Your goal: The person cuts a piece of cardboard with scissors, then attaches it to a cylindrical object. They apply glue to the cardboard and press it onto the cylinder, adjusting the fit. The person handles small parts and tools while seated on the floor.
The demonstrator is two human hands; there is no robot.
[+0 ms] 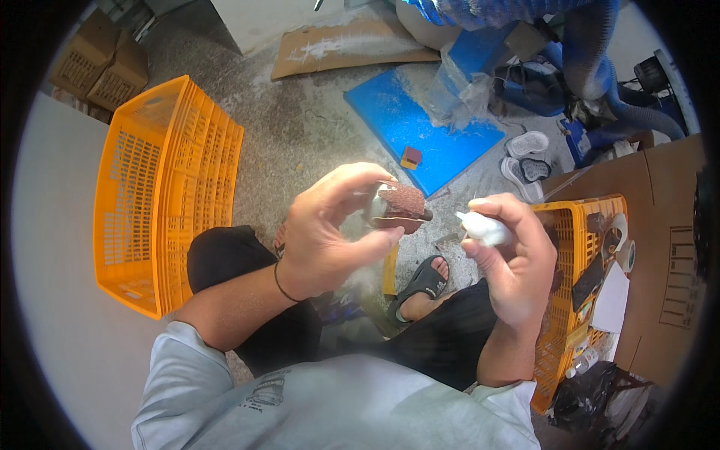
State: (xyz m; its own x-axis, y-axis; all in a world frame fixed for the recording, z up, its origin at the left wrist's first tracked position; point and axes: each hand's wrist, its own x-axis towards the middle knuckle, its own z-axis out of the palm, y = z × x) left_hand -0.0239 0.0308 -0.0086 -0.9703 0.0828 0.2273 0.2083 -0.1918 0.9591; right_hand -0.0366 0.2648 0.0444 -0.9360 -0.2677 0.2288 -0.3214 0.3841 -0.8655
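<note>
Between its thumb and fingers, my left hand (319, 232) grips a short roller wrapped in reddish-brown sandpaper (403, 206). A dark stub sticks out of the roller's right end, and part of its pale left side is covered by my fingers. To the right of it, my right hand (521, 262) pinches a small white rounded piece (487, 229) with a narrow tip pointing left toward the roller. A gap separates the piece from the roller. Both hands are raised above my lap, and white dust shows on my arms.
Yellow plastic crates (166, 202) stand on the left. Another yellow crate (555, 330) at my right carries tape rolls, paper and a bottle. A blue board (420, 127) with a small sanding block (411, 157) lies ahead. Blue hoses (592, 52) hang at the far right.
</note>
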